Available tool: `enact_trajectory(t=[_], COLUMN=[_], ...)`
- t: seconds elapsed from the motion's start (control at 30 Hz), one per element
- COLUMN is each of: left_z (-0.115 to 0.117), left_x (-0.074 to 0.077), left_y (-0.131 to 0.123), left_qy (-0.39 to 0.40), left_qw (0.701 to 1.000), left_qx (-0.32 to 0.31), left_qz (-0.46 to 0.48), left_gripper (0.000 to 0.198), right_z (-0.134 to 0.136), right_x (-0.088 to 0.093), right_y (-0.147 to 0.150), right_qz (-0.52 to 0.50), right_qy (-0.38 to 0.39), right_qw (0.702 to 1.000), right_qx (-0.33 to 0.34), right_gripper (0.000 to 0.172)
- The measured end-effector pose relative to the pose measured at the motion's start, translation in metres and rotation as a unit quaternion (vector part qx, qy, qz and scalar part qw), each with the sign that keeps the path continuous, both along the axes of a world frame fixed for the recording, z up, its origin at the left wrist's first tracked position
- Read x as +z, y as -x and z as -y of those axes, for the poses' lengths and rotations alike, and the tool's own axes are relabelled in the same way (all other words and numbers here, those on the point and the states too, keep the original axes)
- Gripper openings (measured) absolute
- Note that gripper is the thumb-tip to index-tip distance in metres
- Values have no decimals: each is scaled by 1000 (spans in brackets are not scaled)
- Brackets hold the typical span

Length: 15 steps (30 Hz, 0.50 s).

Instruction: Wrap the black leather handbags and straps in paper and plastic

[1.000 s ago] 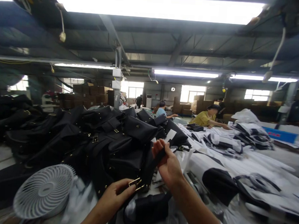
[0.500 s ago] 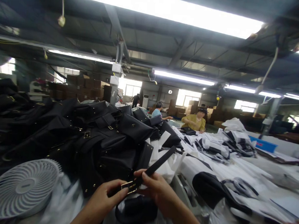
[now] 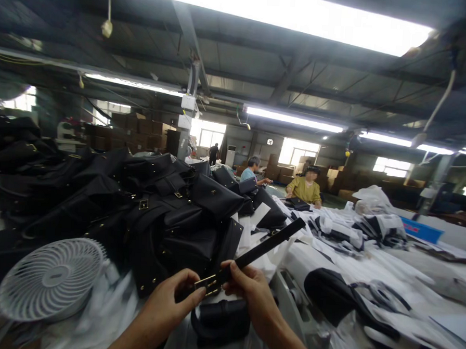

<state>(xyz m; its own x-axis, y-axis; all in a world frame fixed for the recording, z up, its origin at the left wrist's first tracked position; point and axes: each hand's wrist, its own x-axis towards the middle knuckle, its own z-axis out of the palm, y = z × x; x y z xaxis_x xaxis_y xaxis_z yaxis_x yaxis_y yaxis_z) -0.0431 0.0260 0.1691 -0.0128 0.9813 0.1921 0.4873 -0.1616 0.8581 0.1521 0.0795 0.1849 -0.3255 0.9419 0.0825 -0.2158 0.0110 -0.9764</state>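
Both my hands hold a black strap [image 3: 270, 243] with a gold metal buckle [image 3: 207, 285] low in the middle of the view. My left hand [image 3: 171, 306] pinches the buckle end between thumb and fingers. My right hand [image 3: 252, 290] grips the strap just right of the buckle. The strap's free end sticks out up and to the right. A dark bag [image 3: 221, 319] lies on the table right under my hands.
A big heap of black bags [image 3: 145, 211] fills the left. A small white fan [image 3: 51, 279] stands at the lower left. White wrapped goods [image 3: 369, 254] cover the table on the right. Two people [image 3: 306, 189] work at the far end.
My right hand has slid down the strap from its upper part to the buckle. The strap now points out straight to the right. The view has tilted and shifted.
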Motion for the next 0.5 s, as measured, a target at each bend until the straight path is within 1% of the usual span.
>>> enact_trajectory(t=[0.07,0.17,0.23,0.33,0.4,0.5], left_z=[0,0,2,5,5,5], left_x=[1,2,3,4,4,4], left_y=[1,3,4,7,8,8], left_qy=[4,9,10,9,11,10], left_qw=[1000,1000,1000,999,999,999], left_qx=[-4,-12,-18,-25,-25,-16], left_qz=[9,13,8,17,36,42], left_gripper=[37,38,37,35,36,38], right_z=[0,-3,-6,-12,-15,-15], right_x=[-1,2,7,15,20,22], right_y=[1,-1,-4,-10,-12,-13], right_qz=[-21,-23,-43,-101,-128,-151], right_qy=[7,-17,-25,-2,14,30], right_qw=[999,997,994,986,982,982], right_qx=[-24,-76,-101,-129,-135,-108], right_gripper=[49,44,42,41,42,39])
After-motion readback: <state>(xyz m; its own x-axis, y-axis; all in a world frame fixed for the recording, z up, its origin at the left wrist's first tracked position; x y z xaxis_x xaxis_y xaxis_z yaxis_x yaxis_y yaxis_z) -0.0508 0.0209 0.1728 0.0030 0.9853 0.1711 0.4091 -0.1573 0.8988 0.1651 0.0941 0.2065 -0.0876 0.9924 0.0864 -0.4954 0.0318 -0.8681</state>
